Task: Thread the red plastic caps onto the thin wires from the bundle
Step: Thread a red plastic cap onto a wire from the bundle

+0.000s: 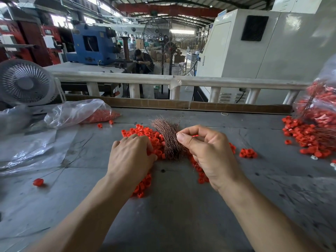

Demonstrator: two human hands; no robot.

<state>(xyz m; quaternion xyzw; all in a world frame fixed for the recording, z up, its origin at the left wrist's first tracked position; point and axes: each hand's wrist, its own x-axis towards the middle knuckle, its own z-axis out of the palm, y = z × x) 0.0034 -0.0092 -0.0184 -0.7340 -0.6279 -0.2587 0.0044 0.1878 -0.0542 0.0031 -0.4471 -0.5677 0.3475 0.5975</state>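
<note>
Our left hand is lying palm-down, fingers curled into the caps; our right hand is pinching a wire off the bundle on the surface.

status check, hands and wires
Left hand down on red caps. Right hand pinching at wire bundle. Nothing in the way.
</note>
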